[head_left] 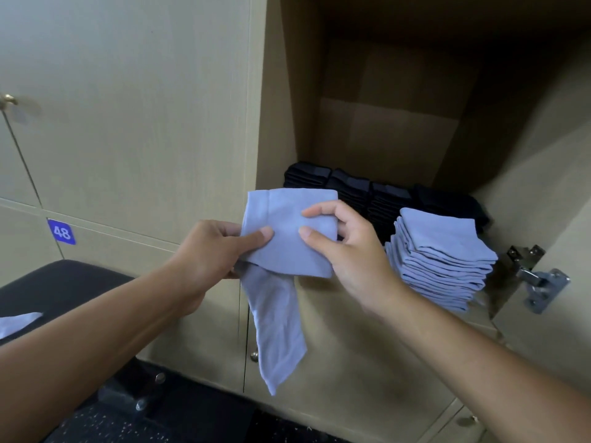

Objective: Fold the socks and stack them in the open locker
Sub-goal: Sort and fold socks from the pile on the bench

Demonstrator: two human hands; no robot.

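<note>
Currently, at far left, one loose pale-blue sock [17,322] lies on the dark bench [64,282], at its left edge, not yet folded.

Left hand [211,251]: thumb on the front and fingers behind, pinching the left edge of the sock in work [287,238]. Right hand [345,247]: thumb and forefinger pinching the right edge of the same folded panel. Sock is held in the air in front of the open locker [399,129], ahead of its shelf lip; upper part doubled over, lower part hanging free below the hands.

Inside, on the locker floor: a row of black sock stacks [351,193] toward the back; pale-blue stack [444,260] at the front right corner, tall, its layers leaning slightly.

Risks, as judged:
- Hanging tail is unsecured; if either pinch loosens, the fold opens.
- Tail folded unevenly gives a lumpy bundle that sits crooked.
- Blue stack is near the front edge and the door hinge [540,282]; a careless placement could tip it outward.
</note>
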